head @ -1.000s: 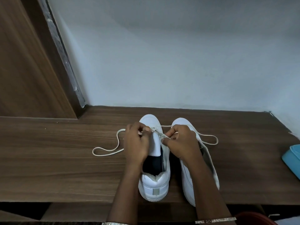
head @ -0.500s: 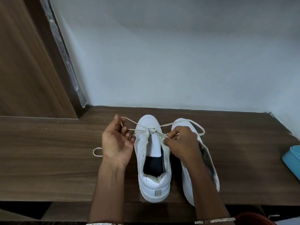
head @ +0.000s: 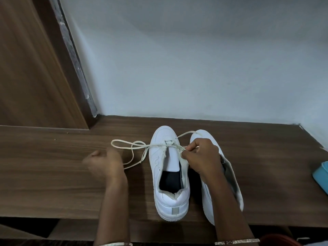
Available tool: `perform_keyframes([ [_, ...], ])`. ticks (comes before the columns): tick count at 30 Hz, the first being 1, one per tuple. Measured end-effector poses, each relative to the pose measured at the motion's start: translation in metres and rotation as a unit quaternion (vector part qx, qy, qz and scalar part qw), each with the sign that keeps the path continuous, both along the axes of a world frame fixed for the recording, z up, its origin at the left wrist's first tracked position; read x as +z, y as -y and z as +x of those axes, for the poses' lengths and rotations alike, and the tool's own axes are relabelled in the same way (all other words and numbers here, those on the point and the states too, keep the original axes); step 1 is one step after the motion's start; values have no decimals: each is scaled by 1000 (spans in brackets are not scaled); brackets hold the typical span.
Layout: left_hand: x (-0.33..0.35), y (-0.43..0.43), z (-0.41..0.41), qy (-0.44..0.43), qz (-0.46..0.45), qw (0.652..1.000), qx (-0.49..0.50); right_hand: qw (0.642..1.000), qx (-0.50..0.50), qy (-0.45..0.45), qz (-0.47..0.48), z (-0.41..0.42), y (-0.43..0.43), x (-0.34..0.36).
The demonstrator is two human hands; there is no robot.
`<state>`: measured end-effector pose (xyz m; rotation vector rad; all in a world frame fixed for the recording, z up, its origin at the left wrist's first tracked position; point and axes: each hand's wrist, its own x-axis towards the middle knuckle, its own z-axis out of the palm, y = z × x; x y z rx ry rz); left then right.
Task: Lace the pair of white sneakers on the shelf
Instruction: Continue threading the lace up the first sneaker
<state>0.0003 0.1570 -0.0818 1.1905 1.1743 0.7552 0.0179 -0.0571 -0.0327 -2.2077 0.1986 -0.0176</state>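
Observation:
Two white sneakers stand side by side, toes toward the wall, on the brown wooden shelf (head: 53,174). The left sneaker (head: 170,197) has a cream shoelace (head: 122,141) through its front eyelets. One lace end loops out to the left over the shelf, and the other arcs over the toe of the right sneaker (head: 204,137). My left hand (head: 104,164) is blurred and closed, left of the shoe, where the loose lace end runs to it. My right hand (head: 204,158) pinches the lace at the right-side eyelets and covers much of the right sneaker.
A light blue container (head: 322,176) sits at the shelf's right edge. A tall wooden panel (head: 26,68) rises at the back left and a pale wall stands behind the shoes. The shelf's front edge is right at the sneaker heels. Something red (head: 276,240) shows below, bottom right.
My left hand has moved out left and toward me from the shoe's front, drawing lace through so a long loop trails over the shelf. My right hand stays at the eyelets.

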Motion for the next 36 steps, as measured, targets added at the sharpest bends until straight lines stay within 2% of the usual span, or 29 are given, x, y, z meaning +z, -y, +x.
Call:
perform_keyframes([
  [1,3,6,-3,-40,118,992,-11,1000,0,1,0,0,0,0],
  [2,8,11,-5,-52,249,966,-41,1000,1,1,-2,0,0,0],
  [3,13,16,-4,-35,357,928,-100,1000,2,1,-3,0,-1,1],
  [4,20,23,-1,-14,425,888,-175,1000,3,0,-3,0,-1,1],
  [6,27,41,5,-14,480,817,-318,1000,3,0,0,0,-1,1],
  [8,28,62,8,-64,524,756,-388,1000,3,2,4,0,-1,1],
  [9,27,73,7,-97,539,736,-397,1000,4,4,4,0,-1,1],
  [11,24,84,6,-135,551,725,-391,1000,5,6,5,0,-1,1],
  [18,18,93,7,-161,547,741,-355,1000,10,9,7,0,0,0],
  [20,18,90,8,-143,521,766,-348,1000,6,7,9,-1,0,0],
  [21,17,86,9,-116,489,792,-347,1000,3,4,10,0,0,0],
  [23,16,80,10,3,359,870,-338,1000,-2,-3,12,0,0,0],
  [24,18,74,11,79,253,911,-317,1000,-3,-6,15,0,0,-1],
  [25,21,69,11,146,148,937,-281,1000,-4,-7,17,1,0,-1],
  [27,24,51,13,206,2,962,-178,1000,-6,-6,22,1,0,-2],
  [30,18,23,12,200,-92,975,-29,1000,-5,-2,24,1,0,-4],
  [32,12,18,5,141,-55,988,17,1000,-5,-2,21,1,-1,-3],
  [33,12,20,2,75,5,997,26,1000,-4,-3,18,1,-1,-3],
  [34,14,23,-1,12,90,996,21,1000,-3,-3,15,1,-1,-2],
  [35,18,27,-4,-21,196,980,6,1000,-2,-4,12,1,-1,-2],
  [36,23,29,-4,-14,303,952,-34,1000,-3,-4,12,1,-1,-2],
])
